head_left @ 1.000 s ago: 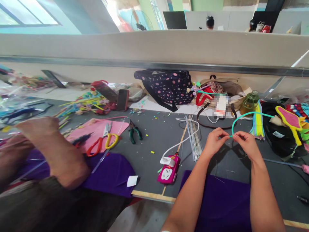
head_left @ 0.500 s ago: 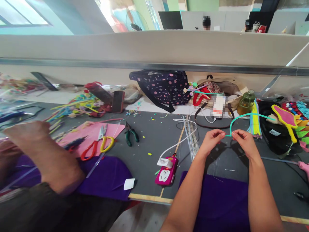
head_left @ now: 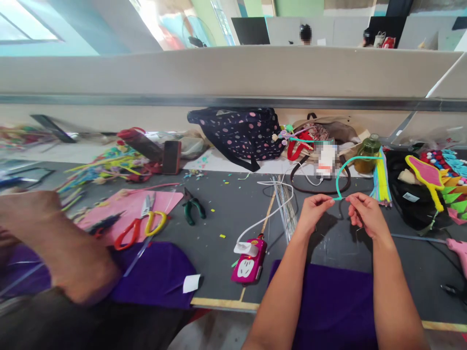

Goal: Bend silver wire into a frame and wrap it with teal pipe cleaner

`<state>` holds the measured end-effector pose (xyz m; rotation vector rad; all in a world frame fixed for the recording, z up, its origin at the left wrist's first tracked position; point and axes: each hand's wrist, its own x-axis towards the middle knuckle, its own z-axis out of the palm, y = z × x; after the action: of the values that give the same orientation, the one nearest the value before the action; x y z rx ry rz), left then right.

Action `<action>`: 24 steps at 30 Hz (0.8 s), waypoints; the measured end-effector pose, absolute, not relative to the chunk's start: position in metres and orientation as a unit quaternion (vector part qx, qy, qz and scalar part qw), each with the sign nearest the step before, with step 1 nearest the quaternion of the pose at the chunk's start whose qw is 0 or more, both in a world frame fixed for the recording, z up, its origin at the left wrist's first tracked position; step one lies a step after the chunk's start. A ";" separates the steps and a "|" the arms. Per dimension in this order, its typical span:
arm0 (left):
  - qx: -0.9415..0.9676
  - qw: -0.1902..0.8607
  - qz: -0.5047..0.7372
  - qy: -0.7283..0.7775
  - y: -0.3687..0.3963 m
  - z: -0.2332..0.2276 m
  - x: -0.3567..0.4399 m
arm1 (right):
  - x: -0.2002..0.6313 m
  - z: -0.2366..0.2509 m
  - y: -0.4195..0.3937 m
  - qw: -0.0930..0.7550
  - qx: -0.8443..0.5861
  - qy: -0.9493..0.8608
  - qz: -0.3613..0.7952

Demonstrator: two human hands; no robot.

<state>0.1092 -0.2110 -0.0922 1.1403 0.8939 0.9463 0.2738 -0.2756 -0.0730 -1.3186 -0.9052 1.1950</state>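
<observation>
Above the dark tabletop, my left hand (head_left: 316,210) is closed in a pinch on the short lower end of a turquoise pipe cleaner (head_left: 337,181). From there the pipe cleaner bends upward and curves away to the right, its far end loose in front of a bottle. My right hand (head_left: 366,214) is also pinched, a little to the right of the bend. A faint thin line shows between its fingertips and the pipe cleaner, too fine to name. Both forearms pass over a purple cloth (head_left: 337,301) at the front edge.
A purple power strip (head_left: 251,265) with a white plug and thin clear rods (head_left: 286,209) lie left of my arms. Pliers (head_left: 193,206) and scissors (head_left: 140,228) are farther left, near another person's arm (head_left: 62,243). Pipe cleaners (head_left: 382,180) and a black bag (head_left: 401,204) stand right.
My right fingers have moved off the pipe cleaner, slightly to the right, and are more curled. My left hand keeps its pinch. The whole view has shifted slightly.
</observation>
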 end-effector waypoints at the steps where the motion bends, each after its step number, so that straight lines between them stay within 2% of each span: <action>1: 0.500 0.646 0.421 0.394 -0.212 -0.091 0.109 | 0.274 -0.073 -0.276 0.537 -0.556 -0.380 0.508; 5: 0.501 0.641 0.428 0.393 -0.212 -0.089 0.109 | 0.277 -0.073 -0.276 0.537 -0.557 -0.390 0.500; 11: 0.497 0.661 0.414 0.379 -0.215 -0.089 0.111 | 0.277 -0.076 -0.274 0.559 -0.574 -0.428 0.418; 24: 0.362 0.748 0.462 0.308 -0.208 -0.092 0.109 | 0.281 -0.079 -0.273 0.594 -0.558 -0.361 0.453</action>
<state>0.1085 -0.2083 -0.0924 0.7912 0.6744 1.0111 0.2813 -0.2732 -0.0788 -1.2959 -0.8395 1.0530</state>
